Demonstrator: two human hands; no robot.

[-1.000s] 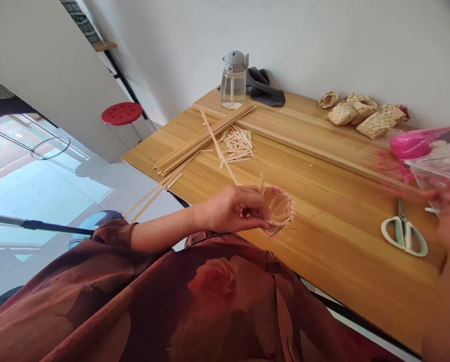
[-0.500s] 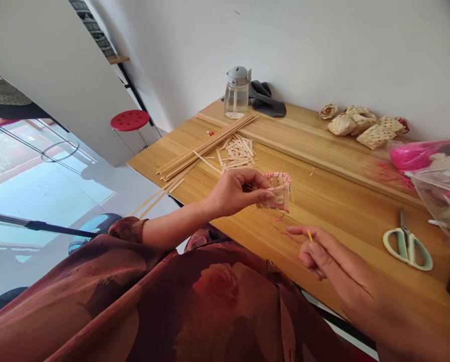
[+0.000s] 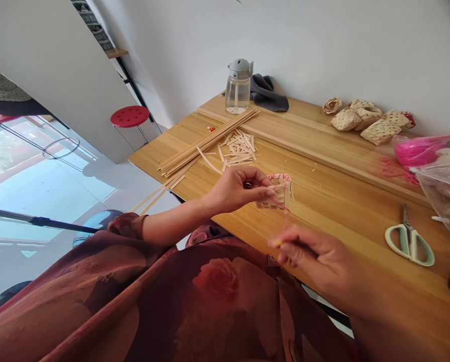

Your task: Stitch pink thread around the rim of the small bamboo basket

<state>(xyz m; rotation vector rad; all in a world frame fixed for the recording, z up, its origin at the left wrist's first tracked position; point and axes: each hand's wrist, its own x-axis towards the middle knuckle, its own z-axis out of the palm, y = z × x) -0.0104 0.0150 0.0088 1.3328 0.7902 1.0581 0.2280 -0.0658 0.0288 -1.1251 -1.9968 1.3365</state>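
one basket (image 3: 281,195), mid-frame, sits clamped in the left hand's (image 3: 234,190) fingers, up-left of the right hand (image 3: 312,254), fingers pinching a yellow bit (image 3: 278,244).

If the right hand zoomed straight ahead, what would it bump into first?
Probably the wrist end of the left hand; that's where the right hand points in the picture. Depth is unclear, so it might pass underneath.

The woven basket (image 3: 281,193) is pale straw (pink-striped rim (image 3: 280,177)).
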